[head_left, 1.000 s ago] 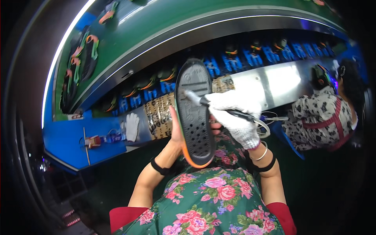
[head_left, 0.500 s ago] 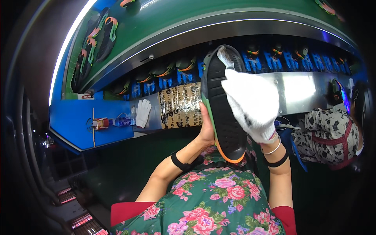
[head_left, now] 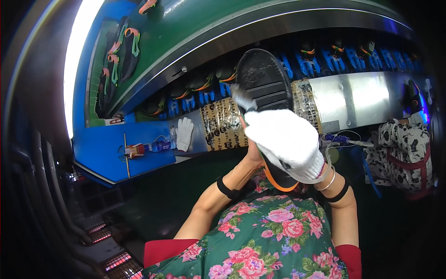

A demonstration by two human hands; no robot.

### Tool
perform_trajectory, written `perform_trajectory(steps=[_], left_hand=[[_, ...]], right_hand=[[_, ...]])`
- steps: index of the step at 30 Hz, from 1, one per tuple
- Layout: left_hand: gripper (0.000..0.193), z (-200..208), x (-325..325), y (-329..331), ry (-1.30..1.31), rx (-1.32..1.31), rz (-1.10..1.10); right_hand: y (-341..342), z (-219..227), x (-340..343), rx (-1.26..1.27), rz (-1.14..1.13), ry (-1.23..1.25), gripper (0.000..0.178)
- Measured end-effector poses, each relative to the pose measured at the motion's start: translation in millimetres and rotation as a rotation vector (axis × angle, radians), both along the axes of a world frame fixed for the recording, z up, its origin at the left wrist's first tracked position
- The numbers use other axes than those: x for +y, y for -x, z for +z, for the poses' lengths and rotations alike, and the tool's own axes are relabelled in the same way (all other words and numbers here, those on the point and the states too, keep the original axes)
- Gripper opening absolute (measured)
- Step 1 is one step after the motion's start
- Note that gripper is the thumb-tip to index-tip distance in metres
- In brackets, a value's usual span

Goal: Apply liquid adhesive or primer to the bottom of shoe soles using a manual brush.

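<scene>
A black shoe sole (head_left: 261, 76) with an orange and green edge stands upright in front of me, its grooved face toward me. My bare left hand (head_left: 253, 152) grips its left edge, its fingers partly hidden by the sole and my other hand. My right hand (head_left: 283, 139), in a white knit glove, is closed around a brush (head_left: 245, 99), whose handle is hidden in the fist. The blurred pale bristles are at the sole's left edge; I cannot tell whether they touch it. The sole's lower middle is covered by the glove.
A spare white glove (head_left: 184, 134) lies on the metal ledge near a blue-labelled bottle (head_left: 160, 145). Brown-taped patches (head_left: 223, 123) cover parts of the ledge. Behind run blue holders (head_left: 309, 66) with shoes. More shoe parts (head_left: 130, 53) sit on the green belt. Black-and-white patterned clothing (head_left: 406, 139) is at right.
My right hand has swung the brush from the sole's upper end down and left to its left edge. The surroundings have shifted slightly right in view.
</scene>
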State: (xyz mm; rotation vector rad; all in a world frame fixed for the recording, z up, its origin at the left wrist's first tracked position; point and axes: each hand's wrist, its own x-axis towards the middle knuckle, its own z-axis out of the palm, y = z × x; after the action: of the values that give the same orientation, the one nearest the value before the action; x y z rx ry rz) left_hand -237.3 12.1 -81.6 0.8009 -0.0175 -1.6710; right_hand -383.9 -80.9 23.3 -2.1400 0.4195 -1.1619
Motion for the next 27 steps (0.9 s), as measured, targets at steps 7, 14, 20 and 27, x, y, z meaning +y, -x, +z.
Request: perform_trajectory(steps=[7,14,20,27], left_hand=[[0.104,13.3,-13.9,0.1,0.074,-0.245,-0.028],[0.101,4.0,-13.3,-19.0,0.107,-0.166,-0.061],[0.098,0.4,-15.0,-25.0,0.118,-0.124,-0.062],[0.092,-1.3,-20.7,-35.2,0.106,-0.236,0.012]], right_hand=[[2.5,3.6,-19.4,-0.052,-0.113,0.036,0.036],[-10.1,-2.6,-20.0,-0.217,0.084,-0.159,0.031],[-18.2,-21.3,-9.4,-0.076,0.025,0.122,0.035],[-8.4,-15.8,-25.9,-0.082,0.027,-0.024,0.035]])
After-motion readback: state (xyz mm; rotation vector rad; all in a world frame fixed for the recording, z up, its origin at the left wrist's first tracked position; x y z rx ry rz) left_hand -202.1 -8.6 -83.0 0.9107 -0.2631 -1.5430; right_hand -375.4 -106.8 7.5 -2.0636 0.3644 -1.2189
